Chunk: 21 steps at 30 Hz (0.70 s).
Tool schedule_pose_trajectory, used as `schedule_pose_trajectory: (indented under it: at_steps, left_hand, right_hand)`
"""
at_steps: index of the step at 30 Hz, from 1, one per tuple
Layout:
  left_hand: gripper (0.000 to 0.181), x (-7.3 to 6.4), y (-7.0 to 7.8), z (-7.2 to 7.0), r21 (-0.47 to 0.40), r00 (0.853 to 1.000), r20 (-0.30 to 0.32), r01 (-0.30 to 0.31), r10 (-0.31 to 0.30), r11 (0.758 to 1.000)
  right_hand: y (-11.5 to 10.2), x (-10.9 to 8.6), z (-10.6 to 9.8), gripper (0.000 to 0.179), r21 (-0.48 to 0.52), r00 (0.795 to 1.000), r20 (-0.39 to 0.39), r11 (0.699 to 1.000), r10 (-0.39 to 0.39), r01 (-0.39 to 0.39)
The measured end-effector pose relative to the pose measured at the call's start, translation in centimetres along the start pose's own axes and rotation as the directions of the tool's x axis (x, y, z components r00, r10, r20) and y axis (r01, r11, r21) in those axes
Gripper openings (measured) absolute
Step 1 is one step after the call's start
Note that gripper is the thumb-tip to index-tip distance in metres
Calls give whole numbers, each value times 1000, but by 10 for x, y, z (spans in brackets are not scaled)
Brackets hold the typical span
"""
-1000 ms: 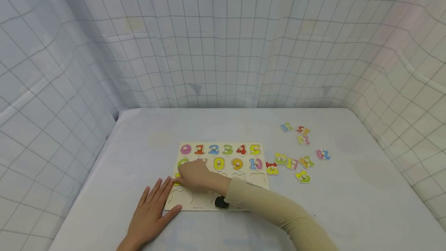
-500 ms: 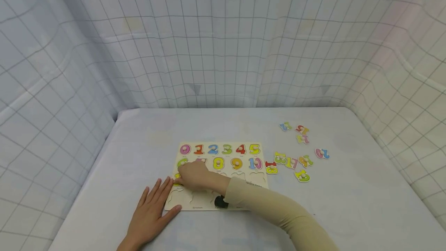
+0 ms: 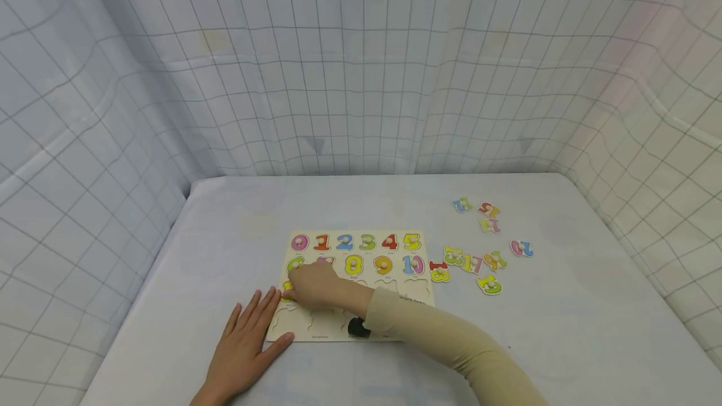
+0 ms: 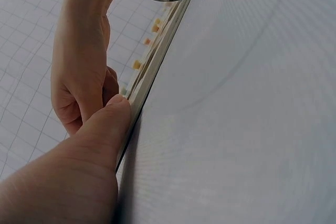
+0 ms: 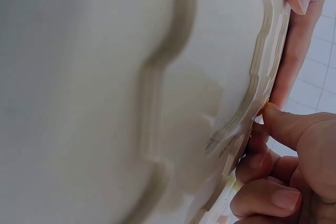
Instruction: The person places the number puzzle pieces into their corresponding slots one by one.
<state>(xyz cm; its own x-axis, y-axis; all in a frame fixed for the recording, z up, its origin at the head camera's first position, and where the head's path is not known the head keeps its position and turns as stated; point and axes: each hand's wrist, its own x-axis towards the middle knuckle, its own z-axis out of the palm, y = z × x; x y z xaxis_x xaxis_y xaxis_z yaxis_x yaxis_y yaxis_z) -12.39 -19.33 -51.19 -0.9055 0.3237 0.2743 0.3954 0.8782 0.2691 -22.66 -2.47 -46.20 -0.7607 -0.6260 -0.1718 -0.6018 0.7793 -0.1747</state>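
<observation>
A pale wooden number puzzle board (image 3: 329, 326) lies on the table, with number pieces 0 to 10 seated in its two upper rows. My right hand (image 3: 313, 285) is over the left end of the third row, fingers curled, pinching a yellow number piece (image 3: 287, 296) that is mostly hidden beneath it. In the right wrist view its thumb (image 5: 286, 124) and fingers meet low at the board's surface. My left hand (image 3: 244, 343) rests flat at the board's left edge, fingers spread straight; its thumb (image 4: 113, 116) lies along the board's edge in the left wrist view.
Several loose number pieces lie right of the board, among them a red-and-yellow 18 (image 3: 440, 272) by its edge, a 13 (image 3: 454, 256) and a blue-and-pink 20 (image 3: 521, 249). A black wrist camera (image 3: 358, 327) hangs over the bottom row. Grid-patterned curtains (image 3: 366, 111) surround the table.
</observation>
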Motion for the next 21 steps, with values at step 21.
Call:
schedule_pose_trajectory:
  at_steps: [21]
  left_hand:
    - [81, -2, 0, 1, 42, 998, 40, 36, -38, 998]
  right_hand:
    - [102, -81, -32, 26, 228, 988, -153, 974, 30, 6]
